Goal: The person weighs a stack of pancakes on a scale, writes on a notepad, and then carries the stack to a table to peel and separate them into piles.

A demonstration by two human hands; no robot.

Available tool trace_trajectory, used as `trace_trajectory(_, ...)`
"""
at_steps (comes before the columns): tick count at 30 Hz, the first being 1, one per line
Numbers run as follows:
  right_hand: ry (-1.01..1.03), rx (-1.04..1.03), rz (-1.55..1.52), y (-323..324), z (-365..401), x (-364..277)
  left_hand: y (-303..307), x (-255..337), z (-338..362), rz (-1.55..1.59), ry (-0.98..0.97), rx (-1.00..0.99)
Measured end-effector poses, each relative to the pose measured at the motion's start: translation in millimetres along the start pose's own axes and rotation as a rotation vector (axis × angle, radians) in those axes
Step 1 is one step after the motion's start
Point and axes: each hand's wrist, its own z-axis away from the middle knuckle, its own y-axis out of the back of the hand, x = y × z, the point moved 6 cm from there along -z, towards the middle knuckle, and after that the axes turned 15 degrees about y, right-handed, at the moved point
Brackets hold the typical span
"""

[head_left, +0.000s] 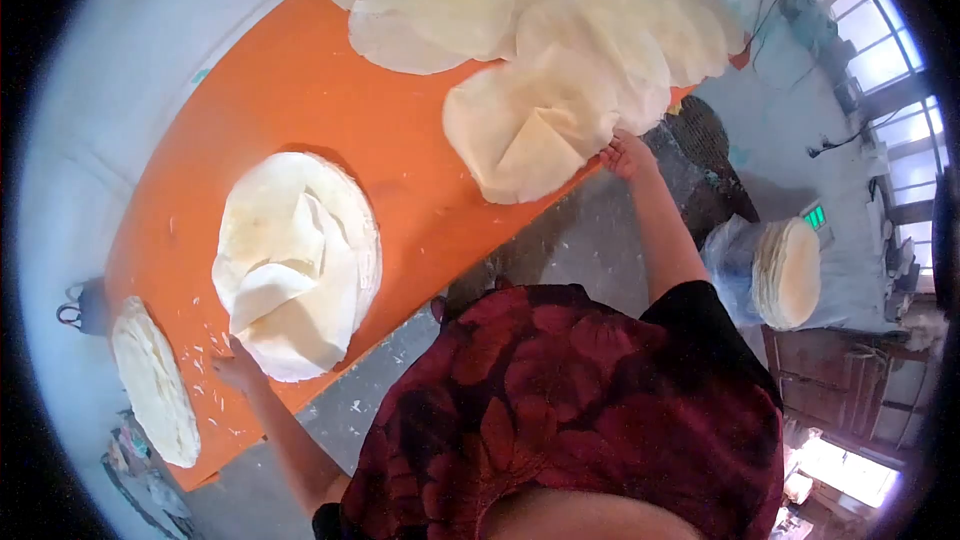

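Note:
At the table's near edge my right hand point(625, 155) has its fingers curled in on the rim of a thin round flatbread point(540, 135). That sheet is creased, with a raised fold in its middle, and it overlaps a spread of pale flatbreads point(430, 15) behind it. On the left, my left hand point(240, 368) is at the lower left rim of a stack of flatbreads point(265, 205), fingers apart, one fingertip by the edge. The stack's top sheet is rumpled and folded over. Whether that fingertip presses on the sheet is hard to see.
The orange tabletop point(420, 230) slants across the view. Another flatbread stack point(155, 380) lies at its left end, with small scraps point(215, 405) beside it. To the right, a further stack of round sheets point(785, 275) stands by clear plastic point(730, 260). Windows point(870, 20) line the right wall.

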Motion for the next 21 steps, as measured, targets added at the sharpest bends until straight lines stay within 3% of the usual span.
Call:
trace_trajectory(3,-0.023,0.01,-0.026,-18,25,-4,15,62,72,0.557,-0.125,-0.636)
trace_trajectory(4,-0.024,-0.009,-0.01,-31,34,-11,0,78,110,0.899,-0.082,-1.008)
trace_trajectory(6,-0.005,-0.146,0.077,-59,36,-24,18,130,205,0.751,0.062,-1.474)
trace_trajectory(10,0.085,-0.394,0.143,-154,79,-72,0,157,346,0.637,0.2,-2.294)
trace_trajectory(12,0.108,-0.499,0.128,-202,99,-98,-22,165,390,0.664,0.422,-2.499)
trace_trajectory(15,0.152,-0.661,0.163,-272,112,-125,-21,195,412,0.852,0.588,-2.752)
trace_trajectory(18,0.19,-0.71,0.08,-318,102,-157,-9,236,390,1.136,0.665,-2.549)
trace_trajectory(21,0.363,-0.862,-0.056,-307,109,-210,-9,267,354,1.246,0.608,-2.347)
